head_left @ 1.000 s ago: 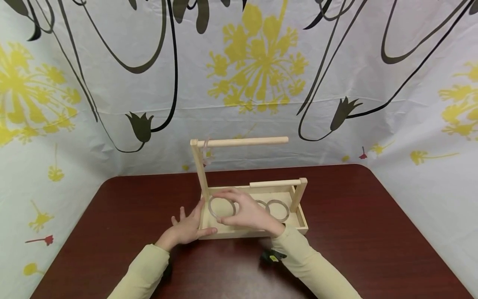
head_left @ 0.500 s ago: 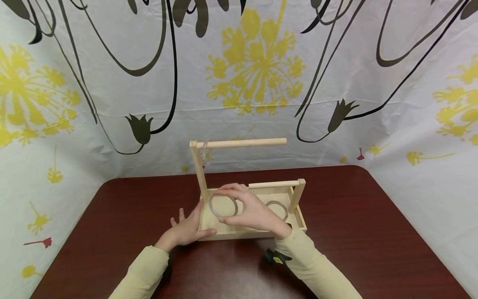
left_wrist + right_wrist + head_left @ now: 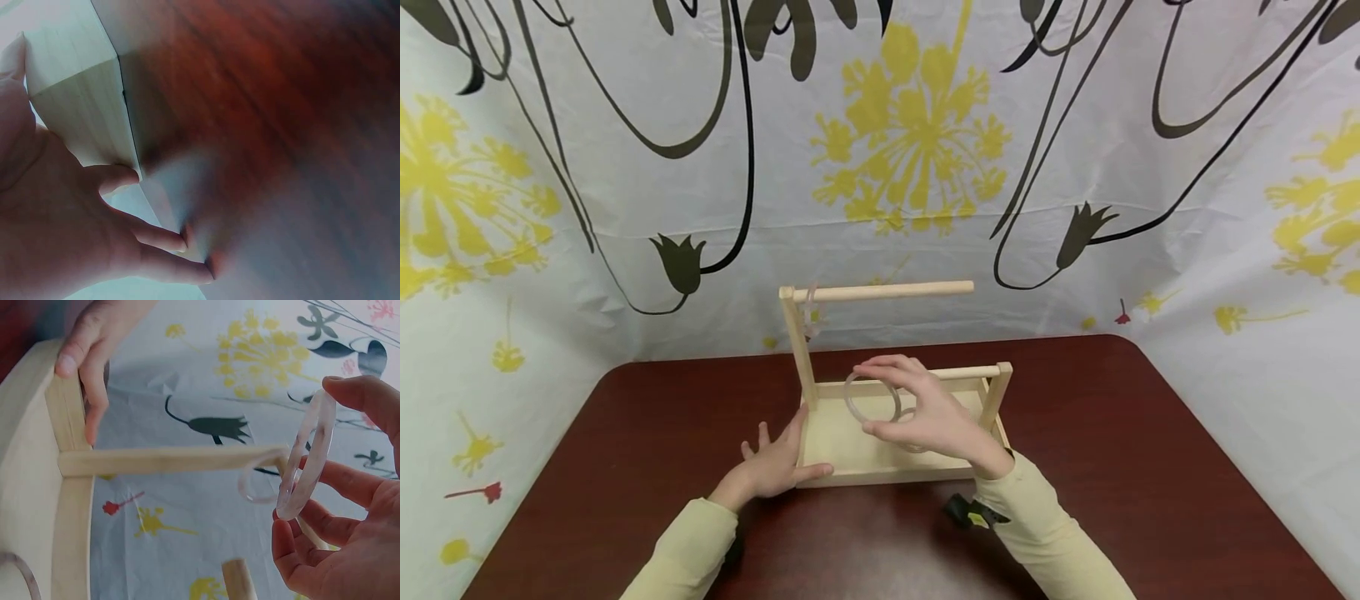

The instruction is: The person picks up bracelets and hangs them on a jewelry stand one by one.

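My right hand (image 3: 928, 412) pinches a translucent, faintly marbled bangle (image 3: 317, 456) between thumb and fingertips, upright above a pale wooden tray (image 3: 838, 446). With fingers spread, my left hand (image 3: 767, 467) rests against the tray's left end, thumb on the front rim; the left wrist view shows the same hand (image 3: 69, 219) touching the wood. A similar bangle (image 3: 809, 312) hangs on the upper wooden rod (image 3: 895, 291), close to its left post. Another bangle (image 3: 22, 572) lies on the tray floor, mostly hidden behind my right hand in the head view.
A lower wooden rod (image 3: 966, 372) extends leftward from the short post (image 3: 996, 396) at the tray's right end. The tray stands on a dark red-brown table (image 3: 662, 425). Behind hangs a white cloth (image 3: 850, 192) with plant prints.
My right hand has lifted the bangle from near the tray's left end and moved it right and upward. My left hand stays at the tray's end.
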A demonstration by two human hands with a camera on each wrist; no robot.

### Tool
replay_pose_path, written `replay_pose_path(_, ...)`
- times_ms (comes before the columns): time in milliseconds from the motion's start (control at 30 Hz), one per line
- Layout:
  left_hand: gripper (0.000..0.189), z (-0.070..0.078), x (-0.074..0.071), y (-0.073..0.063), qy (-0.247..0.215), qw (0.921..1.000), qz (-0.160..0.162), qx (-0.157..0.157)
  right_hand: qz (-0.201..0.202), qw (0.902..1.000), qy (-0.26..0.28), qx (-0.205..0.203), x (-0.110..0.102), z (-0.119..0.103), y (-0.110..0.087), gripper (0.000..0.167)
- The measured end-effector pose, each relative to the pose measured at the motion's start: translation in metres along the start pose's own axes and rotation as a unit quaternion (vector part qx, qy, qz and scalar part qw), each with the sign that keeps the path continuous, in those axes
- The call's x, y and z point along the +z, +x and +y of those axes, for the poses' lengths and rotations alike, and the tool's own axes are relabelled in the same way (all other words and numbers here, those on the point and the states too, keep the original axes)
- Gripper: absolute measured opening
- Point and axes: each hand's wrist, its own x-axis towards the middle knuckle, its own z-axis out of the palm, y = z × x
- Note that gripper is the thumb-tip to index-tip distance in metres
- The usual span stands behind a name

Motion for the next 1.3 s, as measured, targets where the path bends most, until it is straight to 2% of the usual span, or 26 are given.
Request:
replay_pose_path(200,0.108,0.001,0.000,-0.001,-0.001,1.0000,0.006,0.001,0.030,0.9994,0.002,-0.015,-0.014,0.003,-0.004,0.058)
replay_pose_path(533,0.107,-0.002,0.005,-0.006,-0.003,1.0000,0.005,0.005,0.044,0.9989,-0.013,0.001,-0.031,0.009,-0.010,0.058)
replay_pose_path(800,0.107,-0.003,0.004,-0.007,-0.011,0.9999,0.004,0.004,0.057,0.9983,-0.004,0.010,-0.041,0.015,-0.012,0.058)
replay_pose_path(1300,0.107,0.000,0.001,-0.004,-0.008,0.9999,0.007,0.010,0.094,0.9940,-0.035,0.045,-0.072,0.022,-0.019,0.056)
